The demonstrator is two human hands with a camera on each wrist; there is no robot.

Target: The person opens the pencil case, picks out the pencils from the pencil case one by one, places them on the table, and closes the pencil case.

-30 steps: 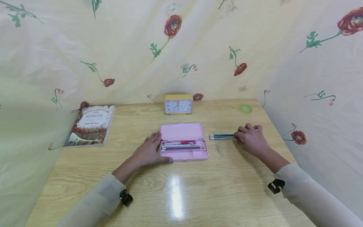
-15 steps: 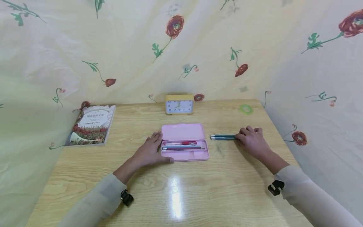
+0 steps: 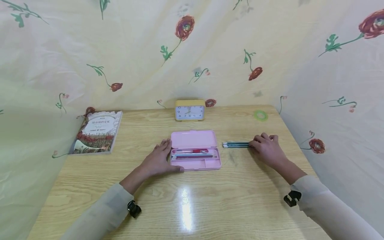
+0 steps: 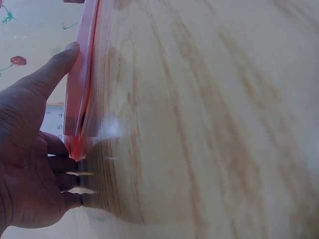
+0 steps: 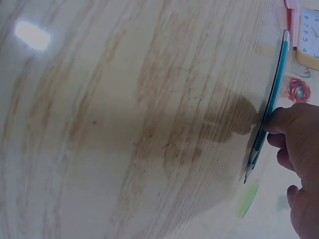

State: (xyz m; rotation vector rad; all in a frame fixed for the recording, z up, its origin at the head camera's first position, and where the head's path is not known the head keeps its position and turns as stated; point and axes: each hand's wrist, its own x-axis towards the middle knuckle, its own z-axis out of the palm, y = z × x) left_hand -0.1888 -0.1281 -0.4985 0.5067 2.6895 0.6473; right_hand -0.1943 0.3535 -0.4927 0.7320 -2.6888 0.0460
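A pink pencil case (image 3: 193, 139) lies with its lid laid back on the table. Inside it are a red pen (image 3: 199, 151) and some pencils (image 3: 194, 157) in the long compartment. My left hand (image 3: 156, 160) rests against the case's left end, thumb stretched along the front wall (image 4: 80, 84) and fingers nearly straight at the side. To the right of the case, my right hand (image 3: 267, 150) pinches a small bundle of dark green pencils (image 3: 235, 145) near their sharpened ends. In the right wrist view, the thumb presses on these pencils (image 5: 275, 87), low over the tabletop; the other fingertips are partly hidden.
Behind the case stands a yellow alarm clock (image 3: 189, 110). A book (image 3: 97, 132) lies at the back left of the wooden table (image 3: 144, 206), and a green ring-shaped roll (image 3: 261, 115) at the back right. Flower-patterned cloth (image 3: 135, 50) encloses the back and sides.
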